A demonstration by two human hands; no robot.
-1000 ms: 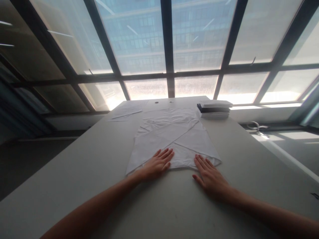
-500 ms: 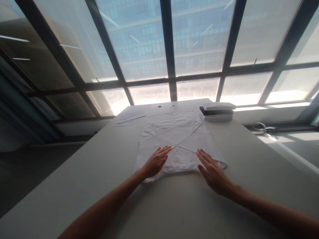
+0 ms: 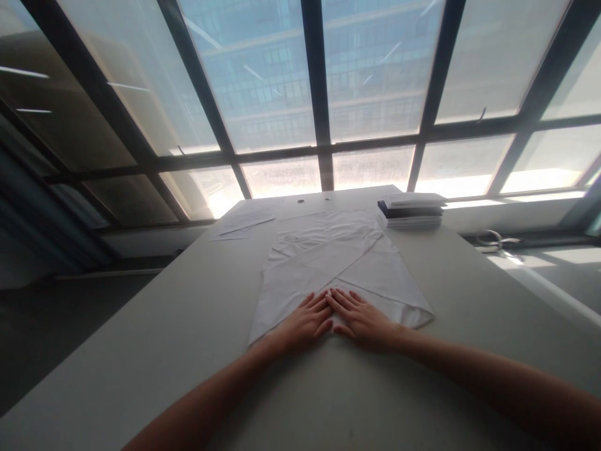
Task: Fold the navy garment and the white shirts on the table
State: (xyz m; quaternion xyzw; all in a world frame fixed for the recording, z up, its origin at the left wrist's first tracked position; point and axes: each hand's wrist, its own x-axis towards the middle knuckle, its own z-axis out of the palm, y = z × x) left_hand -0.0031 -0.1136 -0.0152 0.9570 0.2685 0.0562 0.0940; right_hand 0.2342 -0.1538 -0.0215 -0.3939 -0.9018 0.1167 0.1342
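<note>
A white cloth garment, possibly a shirt [image 3: 300, 269], lies spread on the table with parts folded across one another. Creases run over its far part, and its near right corner is slightly raised. My left hand [image 3: 307, 322] rests flat on the near edge of the cloth, fingers stretched forward. Beside it, my right hand [image 3: 361, 319] also lies flat on the near edge, its fingertips touching those of my left hand. Neither hand grips anything. The middle of the near edge is hidden beneath my hands.
The white table [image 3: 188, 332] extends toward the large windows. A stack of folded white and dark cloth [image 3: 410, 211] stands at its far right. Some sheets of paper [image 3: 244, 222] lie at the far left. A grey curtain [image 3: 42, 213] hangs on the left.
My hands have come together at the middle of the near edge, the right one moving left. The near edge looks flatter, and its right corner lies a little further out.
</note>
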